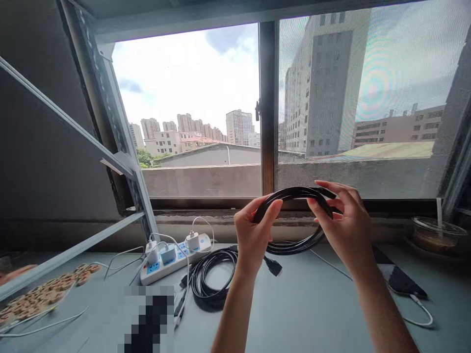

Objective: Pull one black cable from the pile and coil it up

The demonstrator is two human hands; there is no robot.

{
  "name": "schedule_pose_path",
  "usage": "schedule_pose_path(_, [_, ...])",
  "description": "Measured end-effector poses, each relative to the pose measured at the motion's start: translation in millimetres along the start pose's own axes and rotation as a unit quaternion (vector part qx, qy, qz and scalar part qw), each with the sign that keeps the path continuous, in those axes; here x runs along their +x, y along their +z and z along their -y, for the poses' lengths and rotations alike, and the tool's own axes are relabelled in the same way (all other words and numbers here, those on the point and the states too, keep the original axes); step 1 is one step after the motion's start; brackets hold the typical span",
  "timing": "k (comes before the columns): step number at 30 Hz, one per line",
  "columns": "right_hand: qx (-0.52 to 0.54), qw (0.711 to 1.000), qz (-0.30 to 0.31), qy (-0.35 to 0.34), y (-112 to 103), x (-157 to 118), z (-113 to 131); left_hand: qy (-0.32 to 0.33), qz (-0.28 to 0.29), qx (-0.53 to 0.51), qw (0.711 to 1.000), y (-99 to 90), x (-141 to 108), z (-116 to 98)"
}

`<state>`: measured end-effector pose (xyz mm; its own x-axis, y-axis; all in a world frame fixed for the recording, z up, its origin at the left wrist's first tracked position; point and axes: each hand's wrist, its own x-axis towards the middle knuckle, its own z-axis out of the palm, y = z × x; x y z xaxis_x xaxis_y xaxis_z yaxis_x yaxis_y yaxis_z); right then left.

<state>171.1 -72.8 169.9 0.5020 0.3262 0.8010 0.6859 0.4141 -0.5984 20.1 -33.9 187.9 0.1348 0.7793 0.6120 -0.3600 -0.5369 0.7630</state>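
Both hands are holding a black cable (294,193) coiled into loops, up in front of the window sill (206,215) — left hand (253,233) pinching the loop's left side, right hand (344,223) gripping the right. Coiling is looking mostly done — several loops are stacked, but a plug end (274,267) is hanging loose below. Cable is flat, glossy, slightly springy-looking. A second black coil (211,277) is lying below the sill, beside a white power strip (172,257).

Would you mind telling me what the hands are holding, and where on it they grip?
Both hold a coiled black cable: left hand and right hand pinch the coil's top arc.
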Motion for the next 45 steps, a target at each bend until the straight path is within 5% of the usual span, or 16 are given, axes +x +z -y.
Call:
schedule_pose_path(7, [-0.025,0.998,0.002,-0.05,4.5,-3.8,8.5,0.052,-0.089,-0.007,0.995,-1.7,1.8,-2.2])
schedule_pose_path(12, [-0.023,0.999,0.028,0.005,8.7,-9.9,18.4,0.05,-0.129,-0.006,0.99,-1.0,-0.9,-5.3])
schedule_pose_path(20, [-0.006,0.999,0.036,0.02,-8.8,-10.2,24.4,0.055,-0.115,-0.018,0.992,-4.4,1.4,-4.7])
schedule_pose_path(40, [0.041,0.99,0.124,0.045,-18.7,-8.3,29.8,0.036,0.028,-0.015,0.999,-18.1,13.8,10.6])
schedule_pose_path(45, [0.224,0.936,0.229,0.149,-21.0,-4.7,27.2,0.057,0.033,-0.03,0.997,-19.3,13.0,7.3])
